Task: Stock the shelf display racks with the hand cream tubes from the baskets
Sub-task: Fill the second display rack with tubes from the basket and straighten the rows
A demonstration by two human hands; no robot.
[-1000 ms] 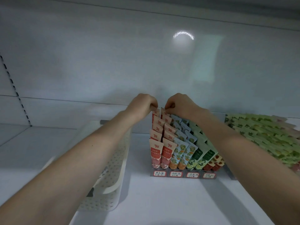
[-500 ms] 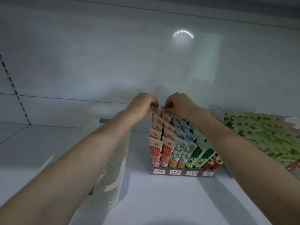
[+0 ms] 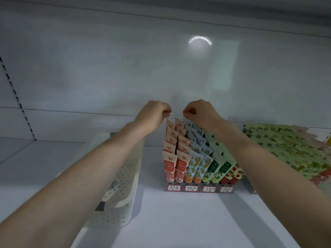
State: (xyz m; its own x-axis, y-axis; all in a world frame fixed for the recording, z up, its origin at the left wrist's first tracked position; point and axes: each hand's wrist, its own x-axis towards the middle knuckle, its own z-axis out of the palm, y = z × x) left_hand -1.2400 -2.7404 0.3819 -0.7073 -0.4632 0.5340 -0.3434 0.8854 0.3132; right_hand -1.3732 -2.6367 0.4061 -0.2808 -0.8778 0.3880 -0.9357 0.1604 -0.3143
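A tiered display rack (image 3: 198, 189) stands on the white shelf, with two pink columns of hand cream tubes (image 3: 174, 167) at its left, then orange-flowered, green and strawberry ones. My left hand (image 3: 154, 113) and my right hand (image 3: 200, 111) hover side by side just above the rack's rear pink tubes. Both have curled fingers with thumb against fingertips, and nothing shows between them. A narrow gap separates the fingertips from the tube tops. My right forearm crosses over the green and strawberry columns and hides part of them.
A white perforated basket (image 3: 123, 178) sits left of the rack, mostly under my left forearm; its contents are hidden. A second rack of green tubes (image 3: 286, 149) stands at the right. The shelf's back wall rises close behind the hands.
Both hands pinched the tops of the rearmost pink tubes before; now they have lifted slightly off them and moved a little apart. The tubes stay in the rack.
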